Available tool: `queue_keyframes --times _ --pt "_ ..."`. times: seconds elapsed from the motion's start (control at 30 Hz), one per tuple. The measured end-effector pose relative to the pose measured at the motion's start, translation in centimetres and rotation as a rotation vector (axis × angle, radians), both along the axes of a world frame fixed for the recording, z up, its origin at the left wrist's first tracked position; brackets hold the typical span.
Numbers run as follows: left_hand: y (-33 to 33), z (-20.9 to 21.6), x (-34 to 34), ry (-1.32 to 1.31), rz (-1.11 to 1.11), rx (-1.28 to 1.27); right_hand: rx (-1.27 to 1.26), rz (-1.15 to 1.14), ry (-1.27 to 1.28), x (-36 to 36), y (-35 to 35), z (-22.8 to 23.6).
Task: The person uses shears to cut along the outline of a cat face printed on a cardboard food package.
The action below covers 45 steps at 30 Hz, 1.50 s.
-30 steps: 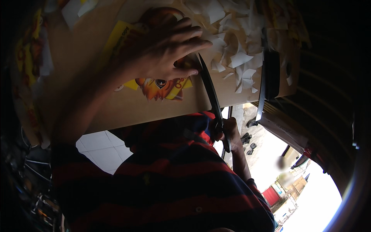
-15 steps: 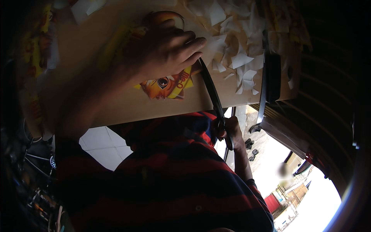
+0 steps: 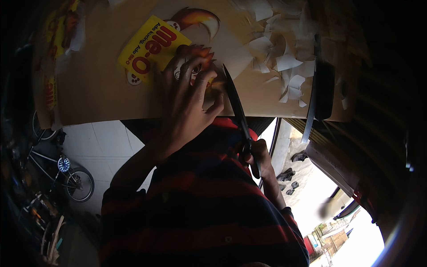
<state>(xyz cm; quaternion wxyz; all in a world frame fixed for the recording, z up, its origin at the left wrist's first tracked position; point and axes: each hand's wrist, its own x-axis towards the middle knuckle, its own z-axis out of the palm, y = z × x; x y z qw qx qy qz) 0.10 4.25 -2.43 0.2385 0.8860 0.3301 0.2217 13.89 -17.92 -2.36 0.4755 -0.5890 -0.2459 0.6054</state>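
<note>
From here, the right hand (image 3: 260, 155) grips long black scissors (image 3: 237, 104); snipped white paper scraps (image 3: 288, 62) lie ahead of it. Under the left hand (image 3: 189, 104), fingers bent, a yellow-and-orange printed animal cut-out (image 3: 153, 46) looks mostly trimmed; shadow hides whether it's pinched.

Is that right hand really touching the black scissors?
Touching. The head view shows the right hand closed around the handle end of the black scissors, with the blades sticking out past it.

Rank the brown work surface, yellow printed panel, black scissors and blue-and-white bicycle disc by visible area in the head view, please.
Brown work surface, largest by far
Yellow printed panel
Black scissors, longer but much thinner
Blue-and-white disc, smallest
</note>
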Motion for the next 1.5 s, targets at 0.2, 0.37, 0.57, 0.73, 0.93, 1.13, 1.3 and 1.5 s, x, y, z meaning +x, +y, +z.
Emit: queue_keyframes --times 0.2,0.37,0.57,0.73,0.93,1.13,1.3,1.5 --pt "0.6 -1.5 -0.1 -0.169 -0.016 0.111 0.013 0.087 -0.050 0.1 0.5 0.5" --pt "0.4 -2.0 -0.9 -0.194 -0.032 0.196 -0.012 0.076 -0.116 -0.4 0.0 0.5" --pt "0.2 -2.2 -0.9 -0.215 -0.001 0.220 -0.061 0.102 -0.133 0.0 0.1 1.1" --pt "0.3 -2.0 -0.9 -0.203 -0.005 0.245 -0.038 0.174 -0.211 0.7 -0.1 0.9" --pt "0.4 -2.1 -1.1 -0.228 -0.026 0.226 -0.070 0.180 -0.206 0.7 0.2 0.7" --pt "0.6 -2.1 -1.1 -0.244 -0.047 0.209 -0.057 0.246 -0.256 1.6 -1.0 -0.5" --pt "0.5 -1.9 -1.0 -0.231 -0.023 0.224 -0.090 0.168 -0.152 1.4 -0.6 -0.5" --pt "0.5 -1.5 -1.2 -0.213 -0.044 0.192 -0.082 0.161 -0.174 1.2 0.1 0.4"
